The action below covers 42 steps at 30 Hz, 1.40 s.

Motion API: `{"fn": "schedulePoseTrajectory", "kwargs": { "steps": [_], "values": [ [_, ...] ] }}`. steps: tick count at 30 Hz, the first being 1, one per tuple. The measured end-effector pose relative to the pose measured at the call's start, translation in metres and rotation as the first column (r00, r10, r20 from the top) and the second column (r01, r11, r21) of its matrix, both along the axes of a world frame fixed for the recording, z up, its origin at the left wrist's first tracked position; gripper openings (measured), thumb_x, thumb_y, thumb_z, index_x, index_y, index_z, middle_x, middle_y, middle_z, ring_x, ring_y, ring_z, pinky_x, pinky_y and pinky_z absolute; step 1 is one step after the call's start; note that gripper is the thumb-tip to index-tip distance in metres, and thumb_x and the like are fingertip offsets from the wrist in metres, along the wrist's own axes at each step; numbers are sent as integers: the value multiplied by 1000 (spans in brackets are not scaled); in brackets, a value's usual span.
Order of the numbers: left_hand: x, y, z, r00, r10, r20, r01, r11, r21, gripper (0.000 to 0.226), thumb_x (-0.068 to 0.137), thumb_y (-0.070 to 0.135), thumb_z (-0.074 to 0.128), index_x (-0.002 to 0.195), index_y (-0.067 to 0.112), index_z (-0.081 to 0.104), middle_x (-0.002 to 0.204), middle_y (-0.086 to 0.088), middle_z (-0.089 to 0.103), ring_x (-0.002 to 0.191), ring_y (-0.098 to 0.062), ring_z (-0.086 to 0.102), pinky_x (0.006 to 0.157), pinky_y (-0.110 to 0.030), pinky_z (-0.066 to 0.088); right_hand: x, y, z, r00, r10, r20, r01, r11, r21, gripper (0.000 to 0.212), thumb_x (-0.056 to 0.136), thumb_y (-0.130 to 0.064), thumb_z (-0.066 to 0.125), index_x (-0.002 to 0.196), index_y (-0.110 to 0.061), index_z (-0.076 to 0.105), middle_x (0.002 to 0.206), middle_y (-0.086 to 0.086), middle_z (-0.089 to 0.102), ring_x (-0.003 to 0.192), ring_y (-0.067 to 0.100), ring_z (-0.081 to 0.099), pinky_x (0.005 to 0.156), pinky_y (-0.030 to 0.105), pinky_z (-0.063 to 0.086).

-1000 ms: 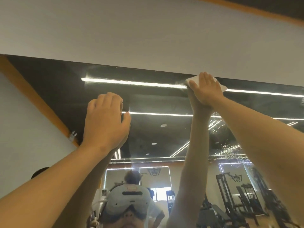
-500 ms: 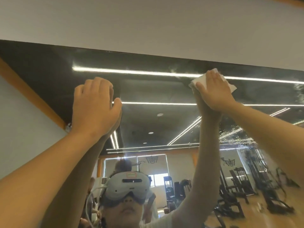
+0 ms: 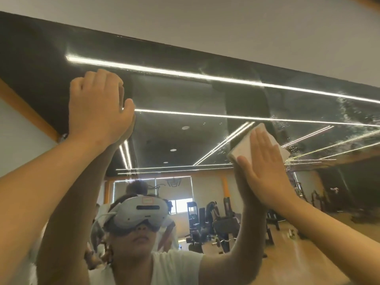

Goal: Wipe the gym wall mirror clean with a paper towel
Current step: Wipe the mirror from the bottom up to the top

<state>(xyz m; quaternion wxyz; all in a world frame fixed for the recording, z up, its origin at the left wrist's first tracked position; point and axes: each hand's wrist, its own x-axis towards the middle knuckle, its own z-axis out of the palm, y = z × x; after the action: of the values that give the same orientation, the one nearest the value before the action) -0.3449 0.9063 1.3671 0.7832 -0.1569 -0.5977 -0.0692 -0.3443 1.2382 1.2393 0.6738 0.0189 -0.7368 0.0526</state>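
Observation:
The gym wall mirror (image 3: 185,95) fills most of the view, its top edge slanting down to the right. My right hand (image 3: 265,167) lies flat with straight fingers and presses a folded white paper towel (image 3: 243,148) against the glass at the right of centre. My left hand (image 3: 96,108) rests flat on the mirror at the upper left and holds nothing. Droplets and wet streaks (image 3: 349,114) cover the glass to the right of the towel.
A plain wall (image 3: 226,21) runs above the mirror. The glass reflects me with a headset (image 3: 141,210), ceiling light strips (image 3: 164,72) and gym machines (image 3: 224,225) on a wooden floor.
My right hand has slid the towel from the mirror's top edge down and to the right. The view has tilted lower. My left hand stays on the glass.

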Motion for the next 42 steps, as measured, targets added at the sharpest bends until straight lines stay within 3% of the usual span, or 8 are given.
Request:
{"fn": "schedulePoseTrajectory", "kwargs": {
  "steps": [5,10,14,19,29,33,39,42],
  "values": [
    [-1,0,1,1000,-7,-24,7,1000,-10,31,94,26,55,114,2,56,113,-21,56,108,-39,48,98,-51,33,3,-7,22,1000,2,-2,-2,1000,-4,83,94,-65,6,160,-13,8,168,3,-3,153,15,-7,125,47,4],
    [-2,1,3,1000,-8,-30,7,1000,-8,29,94,27,55,111,4,57,111,-18,57,106,-36,49,98,-49,34,6,-24,105,1000,21,-6,-21,999,-38,81,96,-60,14,159,-8,10,167,9,5,154,23,4,124,47,5],
    [-4,1,3,999,1,-38,-2,1000,-12,27,94,27,52,108,5,57,108,-16,57,103,-35,50,96,-48,35,4,-45,176,1000,5,-22,-7,996,-86,69,106,-49,23,158,-7,10,167,10,6,154,24,2,124,47,4],
    [-6,1,4,999,7,-36,-7,1000,-10,30,91,30,47,106,6,57,106,-14,57,102,-34,50,94,-47,36,7,-78,221,999,12,47,-7,995,-103,68,107,-49,17,159,-10,-3,168,7,-7,154,22,-10,124,47,-5],
    [-2,-4,1,988,-143,-59,148,984,95,28,96,12,48,122,4,53,124,-15,55,118,-32,47,103,-43,34,8,-208,193,996,61,60,-79,933,352,66,108,-46,22,159,-14,-3,168,3,-8,153,19,-12,122,43,-11],
    [-2,-10,4,945,-325,-39,325,916,234,29,99,12,45,125,7,57,132,-10,56,127,-25,45,112,-38,30,5,-223,177,997,69,44,-81,926,368,64,108,-45,19,159,-14,-2,168,2,-7,153,18,-12,123,43,-11],
    [1,-7,2,983,-180,24,176,975,138,39,102,16,43,140,10,50,154,-8,40,146,-23,29,122,-39,15,3,-210,167,997,75,17,-76,906,416,63,108,-45,20,160,-16,2,168,0,-4,154,15,-9,124,40,-8],
    [-3,-8,3,988,-149,31,147,988,43,39,105,20,38,141,11,51,151,-8,45,144,-22,34,122,-39,16,3,-184,164,998,56,6,-54,911,409,64,107,-46,20,160,-16,0,168,1,-4,154,15,-9,124,38,-8]
  ]
}}
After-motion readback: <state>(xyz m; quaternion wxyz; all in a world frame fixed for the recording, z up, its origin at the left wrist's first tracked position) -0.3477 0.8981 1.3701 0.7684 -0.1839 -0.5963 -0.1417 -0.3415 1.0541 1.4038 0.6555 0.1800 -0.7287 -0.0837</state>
